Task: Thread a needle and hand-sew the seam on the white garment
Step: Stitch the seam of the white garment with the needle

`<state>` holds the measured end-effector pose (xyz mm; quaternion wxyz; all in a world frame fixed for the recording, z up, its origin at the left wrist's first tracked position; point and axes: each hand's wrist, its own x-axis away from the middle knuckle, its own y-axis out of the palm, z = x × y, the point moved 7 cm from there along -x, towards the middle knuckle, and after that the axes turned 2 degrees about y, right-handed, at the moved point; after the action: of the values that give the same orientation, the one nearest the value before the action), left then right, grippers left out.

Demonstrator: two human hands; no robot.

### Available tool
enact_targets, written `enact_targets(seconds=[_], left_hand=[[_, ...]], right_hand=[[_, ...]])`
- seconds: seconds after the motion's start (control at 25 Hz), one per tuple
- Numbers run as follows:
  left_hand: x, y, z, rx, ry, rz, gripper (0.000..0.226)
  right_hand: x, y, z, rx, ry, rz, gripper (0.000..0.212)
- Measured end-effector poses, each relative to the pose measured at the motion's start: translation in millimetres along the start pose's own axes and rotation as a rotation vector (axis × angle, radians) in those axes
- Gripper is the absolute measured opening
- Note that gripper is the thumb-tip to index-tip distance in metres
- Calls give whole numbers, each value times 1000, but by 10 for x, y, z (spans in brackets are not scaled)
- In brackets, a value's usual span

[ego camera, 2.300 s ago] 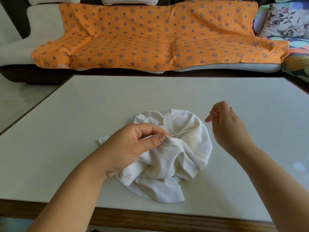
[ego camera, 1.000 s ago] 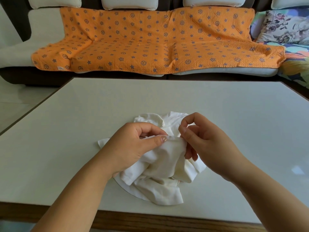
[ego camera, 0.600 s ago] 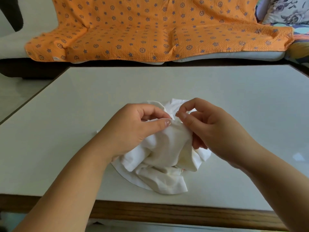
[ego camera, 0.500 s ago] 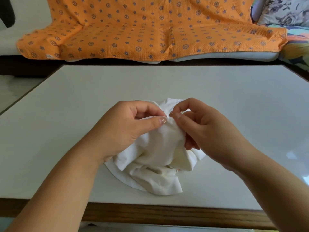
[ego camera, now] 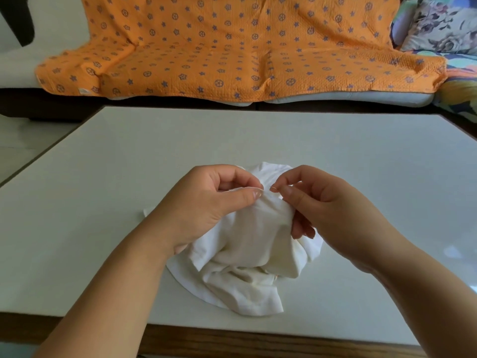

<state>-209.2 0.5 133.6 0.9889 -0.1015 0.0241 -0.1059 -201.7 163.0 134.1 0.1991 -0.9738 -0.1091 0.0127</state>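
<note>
Table edge: a brown wooden strip (ego camera: 232, 341) runs along the near side of the table (ego camera: 103, 202), whose top is pale and smooth.
Garment: the white garment (ego camera: 247, 254) lies bunched near the front middle of the table, its lower folds resting on the top and its upper part lifted between both hands.
Left hand: the left hand (ego camera: 206, 202) grips a raised fold of the garment, thumb pressed against curled fingers at the fold's top edge.
Right hand: the right hand (ego camera: 335, 210) pinches the needle between thumb and forefinger, with its lower fingers curled against the cloth.
Needle: the needle (ego camera: 271, 187) is a thin dark sliver, tip pointing left, just beside the left thumb at the fold.
Thread: too fine to make out.
Sofa: a pale sofa (ego camera: 361, 98) stands beyond the table's far edge.
Blanket: an orange blanket (ego camera: 219, 47) with small blue stars and circles covers the seat and back.
Cushion: a flowered cushion (ego camera: 444, 24) sits at the far right.
</note>
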Motion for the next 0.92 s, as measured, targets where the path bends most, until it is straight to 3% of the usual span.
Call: enact_targets(seconds=[0.92], left_hand=[[66, 23, 26, 36, 3, -45, 11]], right_hand=[[40, 59, 1, -43, 28, -90, 17]])
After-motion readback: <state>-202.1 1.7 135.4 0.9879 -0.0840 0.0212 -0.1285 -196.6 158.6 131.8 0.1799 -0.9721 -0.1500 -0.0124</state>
